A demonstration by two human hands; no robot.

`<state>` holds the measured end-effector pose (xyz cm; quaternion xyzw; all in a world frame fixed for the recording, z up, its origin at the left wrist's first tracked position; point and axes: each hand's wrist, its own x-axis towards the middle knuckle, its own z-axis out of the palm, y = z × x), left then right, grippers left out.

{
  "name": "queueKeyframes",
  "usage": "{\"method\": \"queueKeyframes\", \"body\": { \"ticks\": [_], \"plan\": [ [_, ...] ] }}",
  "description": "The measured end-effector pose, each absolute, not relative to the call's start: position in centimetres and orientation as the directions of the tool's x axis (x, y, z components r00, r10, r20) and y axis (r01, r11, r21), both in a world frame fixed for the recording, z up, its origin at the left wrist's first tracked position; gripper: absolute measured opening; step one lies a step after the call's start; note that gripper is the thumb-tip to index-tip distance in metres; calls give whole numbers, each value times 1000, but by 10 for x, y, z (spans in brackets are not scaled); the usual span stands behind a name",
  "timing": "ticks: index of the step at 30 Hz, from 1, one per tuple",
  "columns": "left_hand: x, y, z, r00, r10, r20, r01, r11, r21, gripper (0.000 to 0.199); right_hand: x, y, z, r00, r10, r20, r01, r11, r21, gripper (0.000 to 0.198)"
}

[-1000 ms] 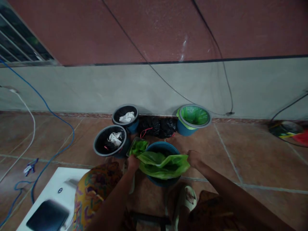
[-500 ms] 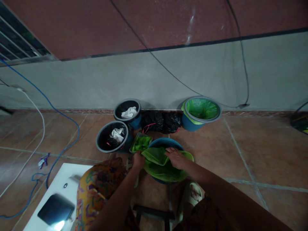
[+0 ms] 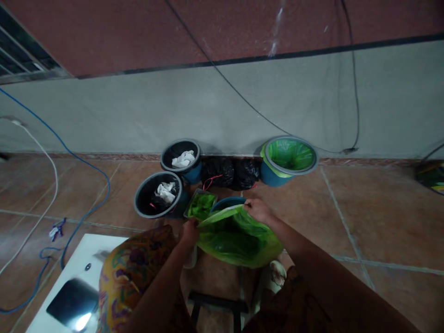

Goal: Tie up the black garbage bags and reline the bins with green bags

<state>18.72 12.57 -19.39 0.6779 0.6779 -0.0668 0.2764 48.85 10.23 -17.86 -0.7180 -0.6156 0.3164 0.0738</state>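
A green plastic bag [image 3: 239,240] is spread wide over a blue bucket [image 3: 227,202], which it mostly hides. My left hand [image 3: 189,232] is closed on the bag's left edge. My right hand [image 3: 258,210] grips the rim of the bag at the far side, and the rim is pulled taut between both hands. The bag's mouth gapes upward, with its inside showing. Just beyond my left hand sits a clear tray of green bags [image 3: 201,205].
Two bin-lined buckets, one nearer [image 3: 142,199] and one by the wall [image 3: 173,149], hold white crumpled stuff. Black bags [image 3: 222,172] lie beside a green-lined bucket [image 3: 274,178]. A white table [image 3: 93,245] with a dark device stands left; a black stool [image 3: 218,300] is below.
Both hands have stretched the bag's rim, and its folded flap has opened into a wide mouth. My right hand has risen slightly; my left has shifted a little left.
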Motion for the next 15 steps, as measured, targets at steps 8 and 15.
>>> {"method": "queueKeyframes", "body": {
  "ticks": [8,15],
  "plan": [
    [249,140,-142,369,860,-353,883,-205,423,65,478,103,-172,141,935,-326,874,-272,-403,28],
    [296,164,-158,331,854,-401,914,-185,361,28,481,110,-170,217,916,-337,867,-340,-365,28]
  ]
}}
